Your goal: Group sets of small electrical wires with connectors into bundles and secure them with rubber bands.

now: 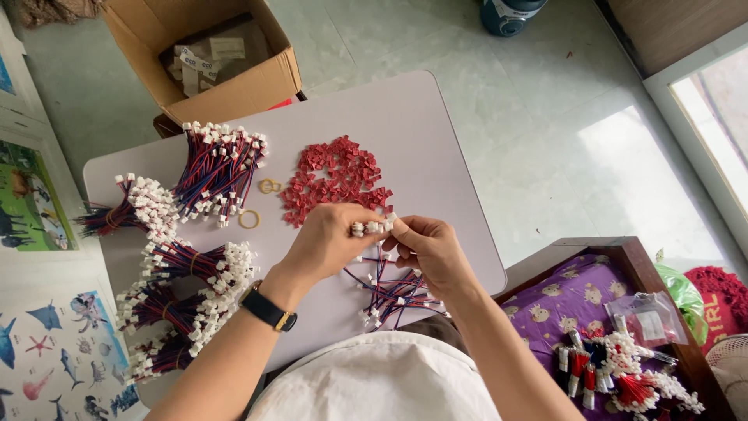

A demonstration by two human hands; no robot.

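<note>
My left hand (331, 242) and my right hand (427, 248) meet over a small pale table (436, 156), both pinching a short row of white plug connectors (372, 228). Red and blue wires (389, 288) hang from those connectors down onto the table in a loose bunch. Just beyond my hands lies a heap of small red plastic connector housings (336, 178). A black watch with a gold buckle (266, 309) is on my left wrist.
Several banded bundles of red-blue wires with white plugs (187, 269) lie on the table's left side, with loose rubber bands (249, 219) nearby. An open cardboard box (204, 56) stands behind. A wooden tray (635, 265) at right holds more bundles.
</note>
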